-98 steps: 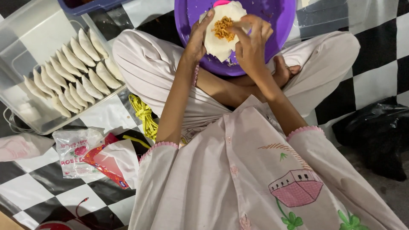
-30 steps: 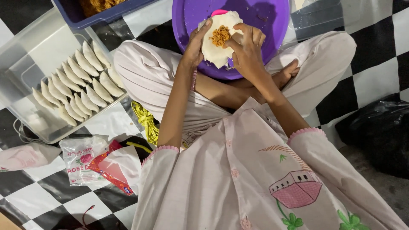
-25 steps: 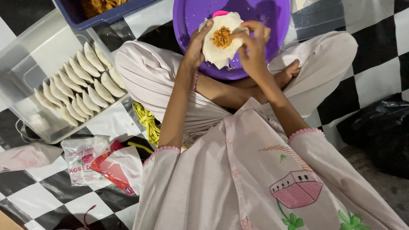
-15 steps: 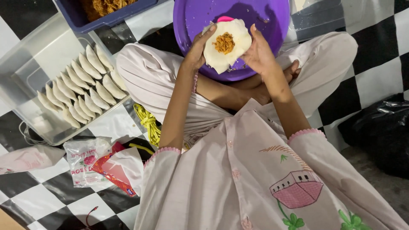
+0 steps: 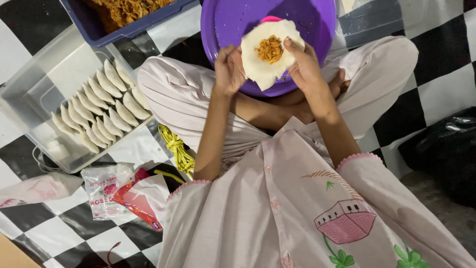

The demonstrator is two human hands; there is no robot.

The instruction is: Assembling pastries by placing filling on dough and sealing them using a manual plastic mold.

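A round white dough wrapper (image 5: 263, 67) with a small heap of orange-brown shredded filling (image 5: 270, 48) in its middle is held flat over a purple basin (image 5: 223, 22). My left hand (image 5: 227, 69) holds the wrapper's left edge. My right hand (image 5: 302, 64) grips its right edge, thumb on top beside the filling. A pink object (image 5: 270, 19) peeks out behind the wrapper's far edge. I sit cross-legged in pale clothes with the basin resting on my legs.
A clear plastic tray (image 5: 34, 89) at left holds several folded white dumplings (image 5: 96, 109) in rows. A dark blue tub of filling (image 5: 124, 15) stands at top left. Plastic packets (image 5: 106, 186), a yellow cord (image 5: 176, 149) and a black bag (image 5: 444, 154) lie on the checkered floor.
My right hand has left the filling at the wrapper's centre and moved to its right edge. The wrapper now lies open and flat between both hands.
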